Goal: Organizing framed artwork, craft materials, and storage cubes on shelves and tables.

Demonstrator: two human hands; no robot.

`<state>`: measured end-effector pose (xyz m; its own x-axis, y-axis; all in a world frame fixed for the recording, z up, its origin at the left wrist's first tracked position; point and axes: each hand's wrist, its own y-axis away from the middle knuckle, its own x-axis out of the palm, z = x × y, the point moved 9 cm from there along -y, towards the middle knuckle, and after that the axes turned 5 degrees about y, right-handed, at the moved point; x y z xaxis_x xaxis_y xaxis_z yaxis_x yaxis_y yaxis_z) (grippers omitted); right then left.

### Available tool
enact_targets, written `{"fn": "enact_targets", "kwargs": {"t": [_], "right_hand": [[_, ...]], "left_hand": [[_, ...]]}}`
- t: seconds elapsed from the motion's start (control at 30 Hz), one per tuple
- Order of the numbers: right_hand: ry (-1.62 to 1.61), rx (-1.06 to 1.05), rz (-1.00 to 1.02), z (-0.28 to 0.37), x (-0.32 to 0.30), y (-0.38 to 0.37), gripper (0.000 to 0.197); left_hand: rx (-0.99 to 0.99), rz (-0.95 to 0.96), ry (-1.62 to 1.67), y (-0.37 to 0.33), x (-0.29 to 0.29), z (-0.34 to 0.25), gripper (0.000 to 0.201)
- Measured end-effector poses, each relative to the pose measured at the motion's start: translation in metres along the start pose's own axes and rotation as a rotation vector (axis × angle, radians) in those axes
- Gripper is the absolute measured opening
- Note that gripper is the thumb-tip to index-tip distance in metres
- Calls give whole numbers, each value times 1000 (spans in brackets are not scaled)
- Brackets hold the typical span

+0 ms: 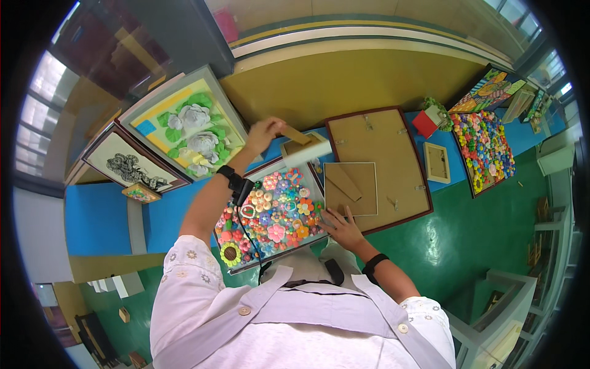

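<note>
My left hand (265, 135) is raised over the table, fingers closed on one end of a brown, flat strip-like piece (296, 134). A pale, blurred frame-like thing (307, 153) is right beside that piece; whether they are joined I cannot tell. My right hand (343, 229) lies with fingers spread at the lower edge of a thin-rimmed frame (377, 190), which lies back up with a brown stand flap (344, 183). Under it is a large dark-red-edged frame (399, 200), also back up. Between my arms is a framed panel of colourful flower and bead shapes (276, 232).
Framed paper flowers (203, 144) and a black-and-white picture (135, 167) lean at the left. On the blue table (98, 212) are a small cream frame (436, 163), a red pot (424, 125) and another colourful panel (485, 150). The green floor (424, 252) lies below.
</note>
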<state>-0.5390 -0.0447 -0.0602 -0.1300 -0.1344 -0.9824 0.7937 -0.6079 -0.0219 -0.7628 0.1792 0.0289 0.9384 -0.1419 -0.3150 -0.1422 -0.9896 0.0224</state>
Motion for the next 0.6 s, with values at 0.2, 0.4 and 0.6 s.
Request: {"fn": "enact_targets", "kwargs": {"t": [0.2, 0.4, 0.6], "right_hand": [[-121, 120, 52, 1, -9, 7, 58], [24, 127, -4, -3, -4, 11, 56], [95, 120, -21, -8, -4, 11, 47]], "left_hand": [[131, 373, -705, 49, 87, 10, 77], [20, 454, -918, 55, 102, 22, 103], [251, 344, -1103, 56, 103, 41, 91]]}}
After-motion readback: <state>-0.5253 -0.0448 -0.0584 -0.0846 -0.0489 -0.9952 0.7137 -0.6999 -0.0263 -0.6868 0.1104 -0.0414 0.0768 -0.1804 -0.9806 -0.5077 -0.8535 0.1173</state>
